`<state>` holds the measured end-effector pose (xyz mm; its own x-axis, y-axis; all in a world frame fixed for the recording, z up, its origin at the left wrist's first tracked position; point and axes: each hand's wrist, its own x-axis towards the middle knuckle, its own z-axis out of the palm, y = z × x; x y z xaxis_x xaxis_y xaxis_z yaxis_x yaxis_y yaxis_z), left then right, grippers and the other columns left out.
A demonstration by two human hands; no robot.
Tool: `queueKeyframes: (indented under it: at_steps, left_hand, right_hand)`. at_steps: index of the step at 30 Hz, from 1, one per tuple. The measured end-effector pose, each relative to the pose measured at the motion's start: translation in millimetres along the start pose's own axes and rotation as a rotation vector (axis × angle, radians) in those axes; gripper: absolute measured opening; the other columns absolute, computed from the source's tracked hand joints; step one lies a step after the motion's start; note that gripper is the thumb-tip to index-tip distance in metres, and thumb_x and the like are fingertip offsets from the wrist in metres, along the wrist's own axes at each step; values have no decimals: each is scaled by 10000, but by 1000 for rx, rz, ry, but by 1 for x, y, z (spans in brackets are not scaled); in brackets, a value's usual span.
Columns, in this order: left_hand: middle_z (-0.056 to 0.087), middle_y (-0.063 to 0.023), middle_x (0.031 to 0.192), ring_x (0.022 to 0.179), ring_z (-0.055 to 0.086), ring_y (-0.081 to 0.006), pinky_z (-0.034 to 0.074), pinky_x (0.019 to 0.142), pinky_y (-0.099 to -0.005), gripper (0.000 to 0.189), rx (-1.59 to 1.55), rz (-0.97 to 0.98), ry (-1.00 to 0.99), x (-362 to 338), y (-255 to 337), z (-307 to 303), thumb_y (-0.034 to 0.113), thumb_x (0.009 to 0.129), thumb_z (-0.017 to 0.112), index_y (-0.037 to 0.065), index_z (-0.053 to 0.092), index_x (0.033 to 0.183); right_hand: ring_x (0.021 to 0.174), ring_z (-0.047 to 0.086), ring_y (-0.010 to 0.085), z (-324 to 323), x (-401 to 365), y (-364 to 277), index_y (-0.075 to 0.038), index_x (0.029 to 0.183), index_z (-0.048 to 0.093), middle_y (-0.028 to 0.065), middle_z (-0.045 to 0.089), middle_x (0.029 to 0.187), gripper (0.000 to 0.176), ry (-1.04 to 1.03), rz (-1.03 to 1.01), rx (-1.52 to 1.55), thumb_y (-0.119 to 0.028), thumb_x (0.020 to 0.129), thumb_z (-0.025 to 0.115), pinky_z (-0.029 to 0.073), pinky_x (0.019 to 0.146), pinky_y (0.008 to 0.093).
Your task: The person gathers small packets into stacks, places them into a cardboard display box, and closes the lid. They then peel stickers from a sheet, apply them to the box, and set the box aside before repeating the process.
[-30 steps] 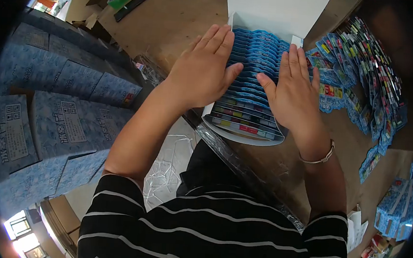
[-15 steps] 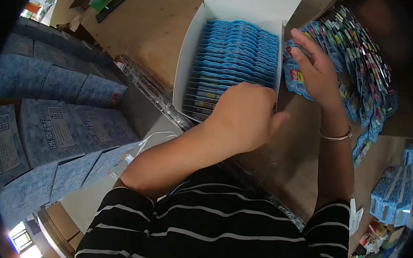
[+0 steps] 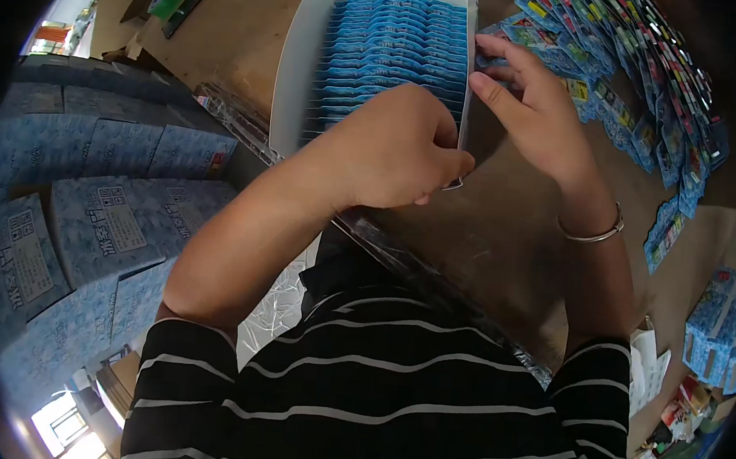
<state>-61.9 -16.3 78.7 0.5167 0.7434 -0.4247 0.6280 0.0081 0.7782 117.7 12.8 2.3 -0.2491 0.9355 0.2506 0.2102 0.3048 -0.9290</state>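
At the left stand blue-patterned cartons point(image 3: 121, 216), and to their right, on the table point(image 3: 510, 265), the white box point(image 3: 297, 62) holds a row of blue packets point(image 3: 389, 43), its long axis pointing away from the person. The left hand point(image 3: 408, 151) is curled over the near right corner, its grip I cannot tell; the right hand point(image 3: 526, 104), half open, is at the right wall, left of fanned loose packets point(image 3: 642, 87).

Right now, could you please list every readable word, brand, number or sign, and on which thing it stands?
None can be quoted with certainty.
Stacked blue cartons: large dark characters, small print, too blurred.
Packets in white box: printing too small.
Loose packets on table: printing too small.
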Motion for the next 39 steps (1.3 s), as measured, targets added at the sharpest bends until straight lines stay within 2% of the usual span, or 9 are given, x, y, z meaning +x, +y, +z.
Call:
queueKeyframes:
  at_steps: [7, 9, 12, 22, 26, 30, 33, 35, 39]
  left_hand:
    - [624, -148, 711, 565, 606, -193, 468, 521, -299, 214, -12, -87, -33, -9, 6, -1, 152, 753, 608, -61, 616, 764]
    - [562, -201, 1067, 872, 603, -251, 489, 721, -318, 310, 626, 478, 628, -16, -1, 11, 163, 741, 627, -61, 594, 953]
    - [409, -189, 1283, 1135, 455, -310, 379, 949, -375, 473, 766, 620, 487, -12, -19, 12, 223, 740, 640, -50, 527, 1110]
    - [494, -169, 1217, 1186, 411, -321, 284, 1015, -415, 461, 853, 581, 477, -17, -33, -7, 282, 812, 576, -46, 528, 1132]
    - [479, -220, 1242, 1159, 463, -301, 322, 984, -327, 482, -129, 486, 829, -5, -68, -78, 284, 904, 497, -74, 441, 1223]
    - [463, -238, 1256, 1144, 482, -277, 355, 951, -315, 467, -192, 478, 787, 2, -105, -79, 257, 932, 457, -77, 404, 1254]
    - [446, -260, 1260, 1150, 477, -328, 367, 947, -336, 478, 56, 519, 804, -18, -97, -56, 219, 901, 508, -86, 395, 1252]
    - [425, -284, 1259, 1170, 434, -381, 349, 972, -360, 491, 294, 350, 814, -35, -88, -40, 147, 849, 554, -96, 389, 1242]
    - [384, -250, 1309, 1244, 345, -376, 274, 1030, -369, 610, 351, 230, 849, -44, -84, -11, 27, 786, 565, -57, 286, 1322]
  right_hand:
    - [1148, 457, 220, 0, -3, -9, -5, 1266, 423, 118, 481, 1246, 438, 77, -220, -372, -126, 867, 556, 384, 940, 330]
    - [1247, 360, 287, -2, 0, -7, -25, 1276, 425, 140, 420, 1320, 445, -10, -412, -595, -127, 860, 545, 295, 1017, 367]
    - [1263, 336, 302, -5, 4, -2, -44, 1272, 439, 132, 390, 1352, 431, -66, -402, -513, -123, 858, 529, 244, 1045, 375]
    - [1212, 393, 281, 8, 9, -27, -59, 1061, 579, 110, 465, 1283, 282, -22, -315, -956, -178, 806, 593, 310, 996, 395]
    - [1077, 497, 282, 10, 29, -39, -64, 1011, 608, 102, 562, 1123, 277, -21, -278, -966, -215, 778, 620, 392, 905, 393]
    - [903, 575, 311, 55, 88, -31, -46, 909, 640, 120, 629, 895, 241, 169, -640, -629, -242, 769, 631, 454, 787, 416]
    - [894, 582, 332, 91, 117, -44, -21, 894, 637, 148, 628, 880, 261, 130, -447, -717, -250, 770, 623, 468, 767, 415]
    - [879, 598, 341, 97, 138, -69, -12, 924, 641, 159, 629, 900, 304, -212, 207, -696, -283, 806, 569, 474, 779, 410]
    - [525, 608, 228, 107, 143, -80, 40, 708, 641, 151, 606, 596, 367, -210, 194, -672, -320, 779, 633, 497, 617, 315]
